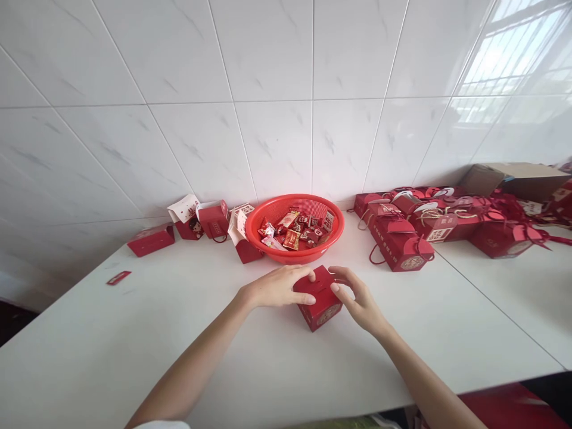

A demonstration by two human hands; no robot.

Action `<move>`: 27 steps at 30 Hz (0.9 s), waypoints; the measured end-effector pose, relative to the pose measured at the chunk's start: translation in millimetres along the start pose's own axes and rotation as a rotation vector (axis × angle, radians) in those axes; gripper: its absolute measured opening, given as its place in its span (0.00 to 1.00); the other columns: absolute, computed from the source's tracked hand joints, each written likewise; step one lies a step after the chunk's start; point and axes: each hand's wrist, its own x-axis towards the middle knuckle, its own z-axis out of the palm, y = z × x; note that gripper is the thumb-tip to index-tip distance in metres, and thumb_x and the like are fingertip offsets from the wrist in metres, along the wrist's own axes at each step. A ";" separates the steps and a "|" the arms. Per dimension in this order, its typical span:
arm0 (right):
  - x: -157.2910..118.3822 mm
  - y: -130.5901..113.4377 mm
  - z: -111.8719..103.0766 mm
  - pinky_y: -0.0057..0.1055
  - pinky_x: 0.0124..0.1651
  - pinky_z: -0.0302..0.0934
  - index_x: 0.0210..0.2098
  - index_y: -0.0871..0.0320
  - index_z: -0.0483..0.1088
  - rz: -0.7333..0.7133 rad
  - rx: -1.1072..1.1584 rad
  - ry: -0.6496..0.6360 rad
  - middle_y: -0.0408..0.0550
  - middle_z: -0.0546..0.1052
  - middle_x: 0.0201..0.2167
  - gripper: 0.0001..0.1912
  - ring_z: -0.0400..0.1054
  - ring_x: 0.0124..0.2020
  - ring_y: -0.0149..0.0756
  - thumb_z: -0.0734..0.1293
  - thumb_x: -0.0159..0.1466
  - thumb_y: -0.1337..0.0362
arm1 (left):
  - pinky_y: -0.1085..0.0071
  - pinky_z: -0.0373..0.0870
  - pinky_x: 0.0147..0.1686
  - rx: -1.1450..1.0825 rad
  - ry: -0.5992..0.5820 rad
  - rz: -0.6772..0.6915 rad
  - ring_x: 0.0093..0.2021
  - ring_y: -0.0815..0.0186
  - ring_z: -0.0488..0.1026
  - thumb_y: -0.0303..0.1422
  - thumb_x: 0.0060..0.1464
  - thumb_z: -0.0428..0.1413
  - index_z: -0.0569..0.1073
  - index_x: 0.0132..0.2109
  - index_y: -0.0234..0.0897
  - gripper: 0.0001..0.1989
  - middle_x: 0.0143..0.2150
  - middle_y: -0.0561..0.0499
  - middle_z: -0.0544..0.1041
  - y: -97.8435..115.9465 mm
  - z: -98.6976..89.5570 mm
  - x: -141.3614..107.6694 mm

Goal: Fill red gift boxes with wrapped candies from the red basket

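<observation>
A small red box (322, 305) with a round gold pattern on its front face stands on the white table, its top flaps folded down. My left hand (281, 286) lies against the box's left side and top, thumb and fingers apart. On the right side, my right hand (360, 301) has its fingertips at the top edge, thumb and fingers spread. Neither hand is closed round the box. Just behind it sits a red plastic basket (290, 257) holding several wrapped sweets (292, 240).
Several red boxes (393, 244) with cords crowd the back right, near a brown cardboard box (522, 179). At the back left stand red boxes (213, 220), some with open lids. A small red tag (118, 277) lies at left. A tiled wall (277, 137) rises behind.
</observation>
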 end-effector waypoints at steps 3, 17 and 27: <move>0.1 4.7 -2.1 0.47 0.58 0.68 0.57 0.52 0.66 0.005 0.041 0.048 0.55 0.75 0.56 0.23 0.73 0.55 0.45 0.63 0.69 0.47 | 0.65 0.67 0.50 -0.021 0.016 0.032 0.54 0.55 0.73 0.47 0.58 0.58 0.72 0.54 0.43 0.21 0.54 0.49 0.75 -4.3 1.0 5.9; -17.3 -5.0 30.5 0.65 0.65 0.53 0.59 0.51 0.66 -0.098 -0.625 0.272 0.60 0.62 0.67 0.21 0.52 0.70 0.60 0.61 0.70 0.54 | 0.58 0.64 0.64 -0.232 0.503 0.248 0.61 0.58 0.68 0.35 0.65 0.48 0.70 0.57 0.38 0.16 0.58 0.43 0.73 -19.8 72.4 44.8; -35.9 5.4 32.2 0.72 0.65 0.48 0.66 0.49 0.59 -0.064 -0.627 0.341 0.59 0.52 0.72 0.28 0.41 0.73 0.65 0.63 0.69 0.52 | 0.58 0.61 0.65 -0.348 0.504 0.286 0.63 0.58 0.66 0.40 0.71 0.39 0.71 0.61 0.38 0.23 0.61 0.43 0.72 -5.7 92.8 40.2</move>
